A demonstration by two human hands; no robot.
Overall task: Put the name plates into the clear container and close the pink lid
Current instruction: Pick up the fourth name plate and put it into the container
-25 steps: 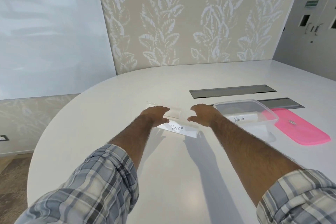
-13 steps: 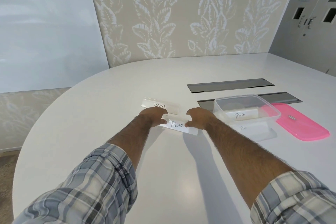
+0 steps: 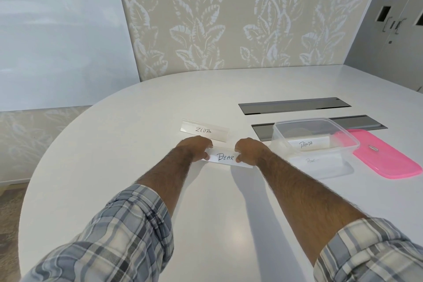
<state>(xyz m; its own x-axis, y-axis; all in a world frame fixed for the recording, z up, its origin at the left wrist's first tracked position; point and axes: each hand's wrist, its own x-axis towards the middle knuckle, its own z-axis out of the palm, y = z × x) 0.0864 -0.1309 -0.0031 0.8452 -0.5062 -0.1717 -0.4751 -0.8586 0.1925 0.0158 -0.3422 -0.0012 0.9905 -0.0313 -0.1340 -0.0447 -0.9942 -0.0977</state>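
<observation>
A clear name plate marked BEAR (image 3: 225,157) lies on the white table (image 3: 114,167). My left hand (image 3: 195,147) grips its left end and my right hand (image 3: 248,150) grips its right end. Just behind it stands a second clear plate marked ZEBRA (image 3: 203,131). To the right sits the clear container (image 3: 343,135), open, with a plate marked PANDA (image 3: 306,143) and another faintly lettered plate (image 3: 311,160) inside. The pink lid (image 3: 389,160) lies flat on the table, right of the container.
Two dark rectangular cable hatches (image 3: 295,105) (image 3: 366,122) are set into the table behind the container. A leaf-patterned wall rises beyond the table's curved far edge, with grey double doors (image 3: 398,23) at the far right.
Both hands drew back from the ZEBRA plate, uncovering it, and closed on the two ends of the BEAR plate.
</observation>
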